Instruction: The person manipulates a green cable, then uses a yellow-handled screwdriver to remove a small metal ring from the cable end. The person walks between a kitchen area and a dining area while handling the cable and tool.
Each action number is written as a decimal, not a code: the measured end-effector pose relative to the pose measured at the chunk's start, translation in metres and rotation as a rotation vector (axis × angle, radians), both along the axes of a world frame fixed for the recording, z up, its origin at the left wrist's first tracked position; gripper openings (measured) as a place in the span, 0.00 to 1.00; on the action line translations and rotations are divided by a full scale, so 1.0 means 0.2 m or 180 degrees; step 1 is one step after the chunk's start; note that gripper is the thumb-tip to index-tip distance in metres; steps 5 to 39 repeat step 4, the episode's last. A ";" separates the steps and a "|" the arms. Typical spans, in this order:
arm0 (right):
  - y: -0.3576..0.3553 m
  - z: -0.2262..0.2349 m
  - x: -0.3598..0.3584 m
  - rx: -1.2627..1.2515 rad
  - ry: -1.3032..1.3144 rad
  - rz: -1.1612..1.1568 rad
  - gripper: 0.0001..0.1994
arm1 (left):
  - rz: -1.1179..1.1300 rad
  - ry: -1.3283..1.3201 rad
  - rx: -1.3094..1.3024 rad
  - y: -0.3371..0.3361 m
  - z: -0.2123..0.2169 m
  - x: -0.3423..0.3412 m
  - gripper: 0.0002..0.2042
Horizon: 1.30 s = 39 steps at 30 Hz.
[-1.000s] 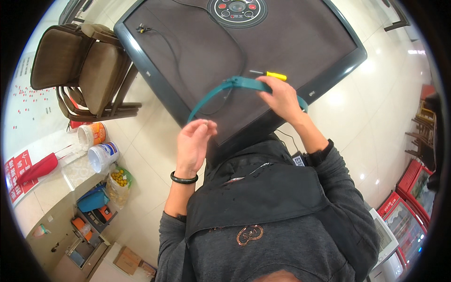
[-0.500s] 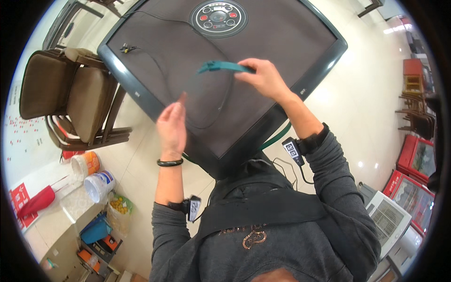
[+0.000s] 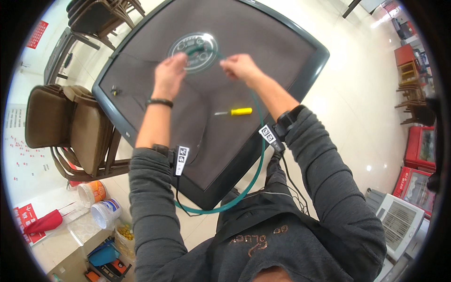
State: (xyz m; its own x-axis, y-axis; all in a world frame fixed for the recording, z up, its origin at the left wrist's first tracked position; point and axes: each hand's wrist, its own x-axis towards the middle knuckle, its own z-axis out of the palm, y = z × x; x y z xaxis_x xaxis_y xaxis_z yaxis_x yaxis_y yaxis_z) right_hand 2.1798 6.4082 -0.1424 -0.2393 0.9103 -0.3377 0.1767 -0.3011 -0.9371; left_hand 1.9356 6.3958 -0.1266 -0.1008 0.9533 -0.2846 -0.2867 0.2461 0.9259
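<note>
A long green flexible strip [image 3: 229,205] hangs in a loop round the near corner of a dark table [image 3: 155,89]. Its upper part rises past the right edge to my hands. My right hand [image 3: 240,68] pinches it, blurred, just right of the table's round control panel [image 3: 202,66]. Over that panel, my left hand [image 3: 168,75] has its fingers closed on a dark green end, apparently of the same strip, smeared by motion. A yellow-handled screwdriver [image 3: 241,112] lies on the brown tabletop below my right hand, its shaft pointing left.
A small connector plug [image 3: 115,90] and a thin dark cable lie on the table's left side. Stacked brown chairs [image 3: 75,117] stand left. Lower left are buckets [image 3: 105,212] and a bag of yellow fruit [image 3: 124,232]. Red display fridges [image 3: 416,188] stand at the right.
Both hands have moved farther over the table, toward the control panel. My left hand has come to the strip. The screwdriver now shows on the tabletop, and the view has shifted.
</note>
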 end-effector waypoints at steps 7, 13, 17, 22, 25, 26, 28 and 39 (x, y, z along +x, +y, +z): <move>0.10 -0.32 0.27 0.0381 -0.1255 0.0506 0.40 | 0.0339 0.0019 -0.0748 0.04 -0.33 0.26 0.29; 0.10 -0.32 0.27 0.0381 -0.1255 0.0506 0.40 | 0.0339 0.0019 -0.0748 0.04 -0.33 0.26 0.29; 0.10 -0.32 0.27 0.0381 -0.1255 0.0506 0.40 | 0.0339 0.0019 -0.0748 0.04 -0.33 0.26 0.29; 0.10 -0.32 0.27 0.0381 -0.1255 0.0506 0.40 | 0.0339 0.0019 -0.0748 0.04 -0.33 0.26 0.29; 0.10 -0.32 0.27 0.0381 -0.1255 0.0506 0.40 | 0.0339 0.0019 -0.0748 0.04 -0.33 0.26 0.29; 0.10 -0.32 0.27 0.0381 -0.1255 0.0506 0.40 | 0.0339 0.0019 -0.0748 0.04 -0.33 0.26 0.29; 0.10 -0.32 0.27 0.0381 -0.1255 0.0506 0.40 | 0.0339 0.0019 -0.0748 0.04 -0.33 0.26 0.29; 0.10 -0.32 0.27 0.0381 -0.1255 0.0506 0.40 | 0.0339 0.0019 -0.0748 0.04 -0.33 0.26 0.29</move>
